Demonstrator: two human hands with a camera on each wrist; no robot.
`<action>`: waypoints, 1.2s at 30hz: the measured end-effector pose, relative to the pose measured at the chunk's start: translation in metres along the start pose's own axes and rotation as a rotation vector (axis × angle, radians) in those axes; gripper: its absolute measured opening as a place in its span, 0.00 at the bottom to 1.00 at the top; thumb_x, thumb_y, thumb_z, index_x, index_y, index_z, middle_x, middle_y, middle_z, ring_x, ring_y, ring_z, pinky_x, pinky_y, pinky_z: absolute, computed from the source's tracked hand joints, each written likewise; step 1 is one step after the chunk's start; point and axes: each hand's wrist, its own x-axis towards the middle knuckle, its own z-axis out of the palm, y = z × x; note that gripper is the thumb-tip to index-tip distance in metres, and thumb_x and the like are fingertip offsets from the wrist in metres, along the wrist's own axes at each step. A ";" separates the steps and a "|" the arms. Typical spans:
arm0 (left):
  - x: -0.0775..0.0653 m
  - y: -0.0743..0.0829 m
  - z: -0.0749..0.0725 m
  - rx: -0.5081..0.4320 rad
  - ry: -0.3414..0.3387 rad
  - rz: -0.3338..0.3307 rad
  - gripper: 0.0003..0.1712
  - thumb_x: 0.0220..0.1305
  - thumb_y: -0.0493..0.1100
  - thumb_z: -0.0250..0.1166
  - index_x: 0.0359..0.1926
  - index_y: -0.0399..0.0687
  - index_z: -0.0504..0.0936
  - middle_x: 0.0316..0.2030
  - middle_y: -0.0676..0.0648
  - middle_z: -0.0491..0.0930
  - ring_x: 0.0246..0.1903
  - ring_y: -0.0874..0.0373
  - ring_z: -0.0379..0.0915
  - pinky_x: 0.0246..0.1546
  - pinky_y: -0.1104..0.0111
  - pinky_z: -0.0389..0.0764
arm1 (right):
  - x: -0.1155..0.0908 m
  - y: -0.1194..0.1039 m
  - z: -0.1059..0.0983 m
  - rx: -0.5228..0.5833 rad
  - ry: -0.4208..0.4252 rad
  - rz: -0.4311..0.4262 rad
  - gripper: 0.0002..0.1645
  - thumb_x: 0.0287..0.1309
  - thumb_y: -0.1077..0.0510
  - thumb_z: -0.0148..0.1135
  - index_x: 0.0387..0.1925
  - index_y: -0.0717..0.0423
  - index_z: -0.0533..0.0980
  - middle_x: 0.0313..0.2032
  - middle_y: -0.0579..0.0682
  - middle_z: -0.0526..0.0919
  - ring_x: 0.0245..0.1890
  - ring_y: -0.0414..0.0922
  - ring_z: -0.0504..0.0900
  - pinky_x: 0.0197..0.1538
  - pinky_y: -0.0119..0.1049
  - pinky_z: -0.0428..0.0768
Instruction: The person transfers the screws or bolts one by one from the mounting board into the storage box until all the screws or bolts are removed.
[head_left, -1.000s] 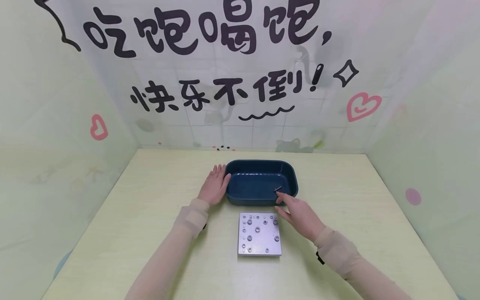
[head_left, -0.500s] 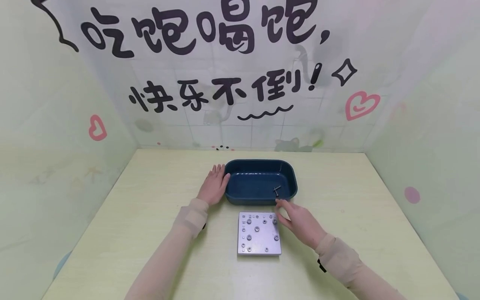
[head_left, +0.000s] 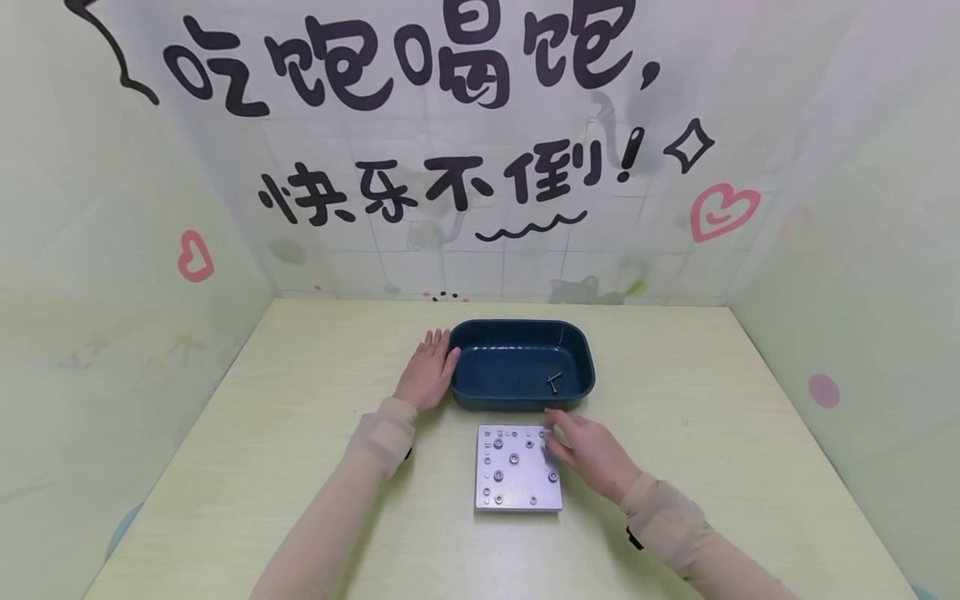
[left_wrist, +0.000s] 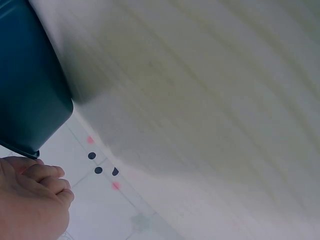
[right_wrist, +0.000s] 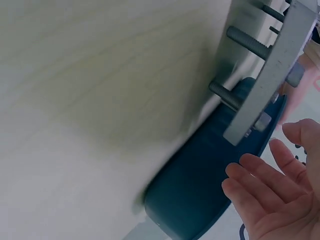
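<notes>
My left hand (head_left: 429, 372) rests against the left side of a dark blue tray (head_left: 495, 402), its fingers extended and the thumb at the rim. Two small screws (head_left: 554, 382) lie in the tray's right part. In front stands a square metal plate (head_left: 525, 492) bearing bolts of several sizes. My right hand (head_left: 596, 450) hovers at the plate's far right corner, thumb and forefinger apart near a bolt. The right wrist view shows loosely bent fingers (right_wrist: 265, 180) beside a bolt head (right_wrist: 262, 121); I see nothing held. Threaded shanks (right_wrist: 247, 42) stick out below the plate.
The pale wooden table (head_left: 315, 367) is bounded by a printed back wall (head_left: 322, 267) and side walls. The tray sits just behind the plate, a narrow gap between them.
A second screw has come to lie in the tray beneath my right fingers. That hand has since drawn back from the tray's rim to the plate's corner. My left hand stays put.
</notes>
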 end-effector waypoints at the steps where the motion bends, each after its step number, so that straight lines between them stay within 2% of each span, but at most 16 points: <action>1: 0.000 0.000 0.000 0.000 -0.002 -0.001 0.38 0.80 0.58 0.33 0.76 0.35 0.49 0.76 0.35 0.48 0.77 0.42 0.37 0.78 0.53 0.42 | 0.000 0.000 0.001 -0.001 0.001 -0.002 0.11 0.62 0.60 0.65 0.45 0.58 0.76 0.47 0.58 0.86 0.34 0.47 0.87 0.42 0.38 0.87; 5: 0.000 -0.001 0.001 0.000 -0.001 -0.002 0.38 0.80 0.58 0.32 0.76 0.35 0.49 0.76 0.35 0.48 0.77 0.42 0.37 0.78 0.53 0.42 | 0.002 0.000 0.006 0.005 -0.005 0.006 0.12 0.62 0.60 0.65 0.46 0.59 0.77 0.41 0.54 0.87 0.33 0.45 0.86 0.41 0.37 0.86; 12: 0.001 -0.001 0.001 -0.005 0.008 0.001 0.38 0.80 0.58 0.33 0.76 0.35 0.50 0.76 0.34 0.49 0.77 0.41 0.38 0.78 0.53 0.42 | 0.006 -0.002 0.010 -0.001 -0.039 0.060 0.15 0.62 0.60 0.64 0.48 0.62 0.76 0.37 0.50 0.86 0.32 0.42 0.84 0.40 0.36 0.86; 24: -0.001 0.002 -0.001 -0.008 -0.002 -0.007 0.38 0.80 0.58 0.33 0.76 0.35 0.49 0.76 0.34 0.48 0.77 0.40 0.39 0.78 0.53 0.42 | 0.010 -0.004 0.013 -0.013 -0.076 0.136 0.08 0.61 0.62 0.64 0.41 0.59 0.77 0.30 0.47 0.83 0.26 0.36 0.75 0.33 0.31 0.82; 31: -0.001 0.001 0.000 -0.015 0.004 -0.001 0.37 0.80 0.57 0.33 0.76 0.35 0.49 0.76 0.34 0.48 0.77 0.40 0.39 0.78 0.53 0.43 | 0.012 -0.006 0.013 -0.008 -0.079 0.176 0.05 0.58 0.62 0.64 0.34 0.56 0.75 0.26 0.44 0.78 0.23 0.36 0.71 0.27 0.30 0.76; 36: -0.001 0.001 0.000 -0.020 0.009 -0.001 0.37 0.80 0.57 0.34 0.76 0.35 0.50 0.76 0.34 0.48 0.77 0.40 0.39 0.78 0.52 0.43 | 0.013 -0.007 0.014 -0.016 -0.083 0.192 0.05 0.58 0.62 0.64 0.32 0.56 0.74 0.25 0.44 0.77 0.23 0.36 0.71 0.27 0.30 0.75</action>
